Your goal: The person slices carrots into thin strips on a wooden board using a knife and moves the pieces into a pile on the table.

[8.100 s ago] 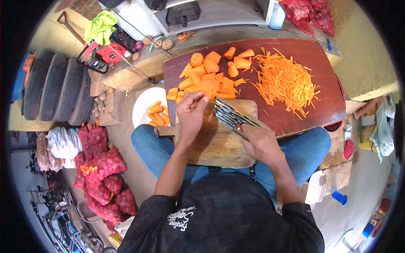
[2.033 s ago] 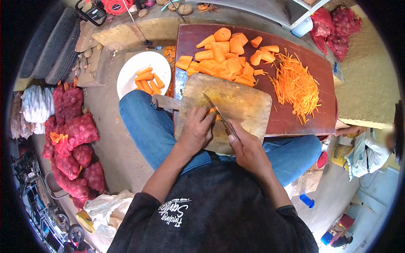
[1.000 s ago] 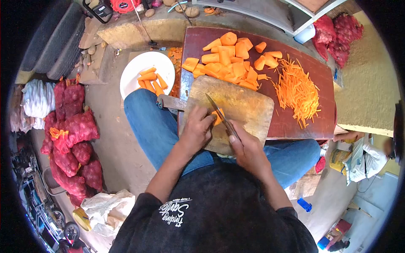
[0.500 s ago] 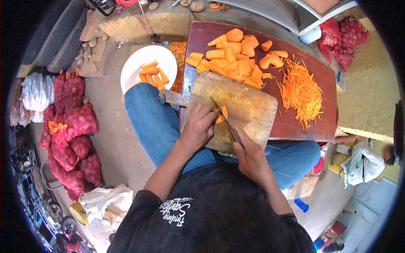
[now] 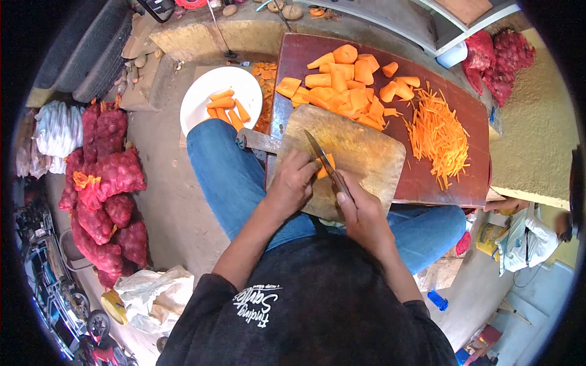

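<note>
A knife [image 5: 319, 150] with a dark handle is gripped in my right hand [image 5: 364, 215], its blade angled up and left over the wooden cutting board [image 5: 372, 158]. My left hand [image 5: 294, 183] has its fingers bent together against an orange carrot piece [image 5: 329, 165] on the board, partly behind the knife. Behind the board, thick carrot chunks [image 5: 348, 91] are piled on the dark red table [image 5: 427, 186]. Thin carrot strips [image 5: 441, 140] form a heap at their right. A wide blade [image 5: 261, 141] lies at the board's left edge.
On the left, a white basin [image 5: 195, 91] holds several carrots. Red net sacks [image 5: 122, 174] stand on the floor farther left, near a crumpled white sack [image 5: 155, 293]. More red sacks [image 5: 500, 61] hang at the upper right. A person in white [image 5: 531, 235] is at the far right.
The knife has shifted slightly, its tip now pointing further up the board. The whole view has moved a little, so the table and basin appear slightly to the right.
</note>
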Tool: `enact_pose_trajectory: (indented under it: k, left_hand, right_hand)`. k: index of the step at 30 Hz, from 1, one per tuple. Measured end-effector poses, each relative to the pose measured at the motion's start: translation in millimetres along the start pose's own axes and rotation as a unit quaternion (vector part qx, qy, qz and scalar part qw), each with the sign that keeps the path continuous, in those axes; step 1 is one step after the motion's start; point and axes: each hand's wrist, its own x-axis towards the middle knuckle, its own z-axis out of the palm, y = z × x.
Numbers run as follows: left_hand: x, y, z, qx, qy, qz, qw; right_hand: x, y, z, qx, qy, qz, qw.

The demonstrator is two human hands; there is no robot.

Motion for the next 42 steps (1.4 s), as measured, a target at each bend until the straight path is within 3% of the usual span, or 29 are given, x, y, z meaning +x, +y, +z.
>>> enact_pose_trajectory:
  k: [11,14,20,26,32,38,42]
  left_hand:
    - [2,-2,3,-0.01,0.021,0.009,1.0]
    - [0,1,1,-0.017,0.025,-0.003,1.0]
    - [-1,-1,3,-0.013,0.016,-0.01,1.0]
    - [-1,1,1,0.008,0.017,-0.008,1.0]
    - [-1,0,2,0.01,0.023,-0.002,1.0]
    - [-7,0,4,0.04,0.009,-0.01,0.999]
    - [-6,-5,5,0.015,0.025,-0.006,1.0]
  right_hand:
    - [2,-3,-2,0.005,0.002,-0.028,1.0]
    - [-15,-17,-10,0.03,-0.019,0.034,0.999]
    - [-2,0,2,0.038,-0.007,0.003,0.999]
    - [-14,-4,1,0.023,-0.023,0.044,0.999]
    - [-3,-3,1,0.027,0.01,-0.016,0.999]
    - [-2,-8,5,0.016,-0.008,0.041,0.999]
    - [-6,-7,2,0.043,0.005,0.02,0.999]
